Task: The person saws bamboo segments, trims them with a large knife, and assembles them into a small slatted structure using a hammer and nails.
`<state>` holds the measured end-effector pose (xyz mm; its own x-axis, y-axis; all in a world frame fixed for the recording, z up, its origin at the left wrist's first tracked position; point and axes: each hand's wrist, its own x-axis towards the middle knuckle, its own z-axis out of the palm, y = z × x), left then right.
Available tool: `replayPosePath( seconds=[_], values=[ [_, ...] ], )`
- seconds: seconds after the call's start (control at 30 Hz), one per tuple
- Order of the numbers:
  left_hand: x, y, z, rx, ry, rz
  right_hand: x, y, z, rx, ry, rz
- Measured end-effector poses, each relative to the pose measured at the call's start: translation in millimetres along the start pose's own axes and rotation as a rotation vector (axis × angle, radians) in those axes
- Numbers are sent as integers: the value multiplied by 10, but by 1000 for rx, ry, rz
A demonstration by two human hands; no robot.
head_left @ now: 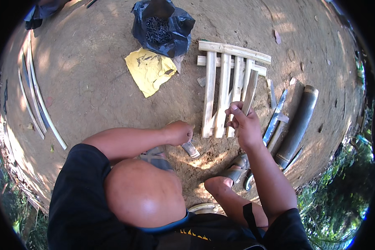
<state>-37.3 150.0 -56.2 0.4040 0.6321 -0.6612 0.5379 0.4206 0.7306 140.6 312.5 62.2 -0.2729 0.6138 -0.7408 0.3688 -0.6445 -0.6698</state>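
My right hand (244, 125) is closed on a narrow bamboo slat (250, 92), which points away from me over the right side of a slatted bamboo frame (210, 96). This frame lies on the ground, with several upright slats across two crosspieces at its far end. Left of its near end, my left hand (180, 132) is curled into a fist; what it holds, if anything, is hidden. A short wooden piece (191, 149) shows just below that fist; whether they touch I cannot tell.
A black plastic bag (163, 27) of nails stands at the far middle, beside a yellow sheet (149, 71). To the right lie a saw (276, 114), a hammer (273, 142) and a thick bamboo pole (298, 125). Long thin strips (39, 93) lie at far left.
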Motion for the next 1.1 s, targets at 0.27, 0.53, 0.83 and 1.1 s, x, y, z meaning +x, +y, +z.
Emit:
replayPosePath(
  seconds=[0.27, 0.53, 0.83, 1.1],
  values=[
    [-605, 121, -108, -120, 75, -100, -117, -64, -249, -109, -129, 46],
    [-687, -94, 166, -358, 8, -296, 260, -257, -368, -384, -281, -84],
    [-922, -359, 549, -66, 447, -379, -41, -602, -881, -499, -257, -325],
    [-1726, 487, -221, 217, 584, -428, -1041, -395, -2270, -883, 35, -541]
  ],
)
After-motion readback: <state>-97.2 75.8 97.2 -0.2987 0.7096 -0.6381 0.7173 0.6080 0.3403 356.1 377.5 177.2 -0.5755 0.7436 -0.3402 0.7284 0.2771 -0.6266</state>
